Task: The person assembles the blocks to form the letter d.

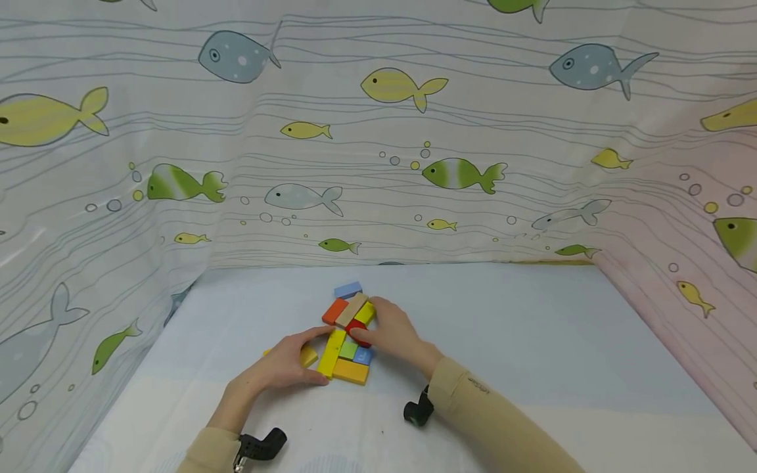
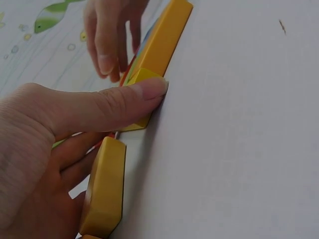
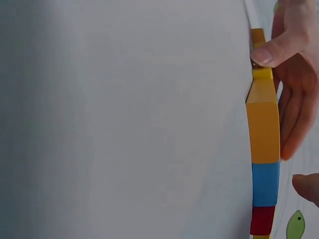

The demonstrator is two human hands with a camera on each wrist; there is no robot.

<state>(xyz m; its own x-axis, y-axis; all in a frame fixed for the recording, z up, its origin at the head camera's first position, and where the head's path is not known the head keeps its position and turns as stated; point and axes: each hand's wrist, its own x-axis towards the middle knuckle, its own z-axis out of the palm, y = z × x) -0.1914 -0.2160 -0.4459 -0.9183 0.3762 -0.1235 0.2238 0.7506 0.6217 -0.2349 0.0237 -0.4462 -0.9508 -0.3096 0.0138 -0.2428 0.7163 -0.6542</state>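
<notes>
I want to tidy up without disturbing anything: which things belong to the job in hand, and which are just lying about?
Part of the job, it seems:
left hand, pinching the long yellow block
right hand, at the red block
green block, orange block, wooden block alongside
far blue block, probably

Apparently just about:
fish curtain behind
black wrist cameras

Right grip (image 1: 397, 332) partly hides the red block (image 1: 355, 324); left sleeve (image 1: 209, 452) cut off below

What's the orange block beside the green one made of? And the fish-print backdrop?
Orange block: probably painted wood, smooth, low sheen; opaque even colour, though plastic is possible. Fish-print backdrop: thin printed sheet, mostly matt, hanging in soft folds; fabric or plastic unclear.
</notes>
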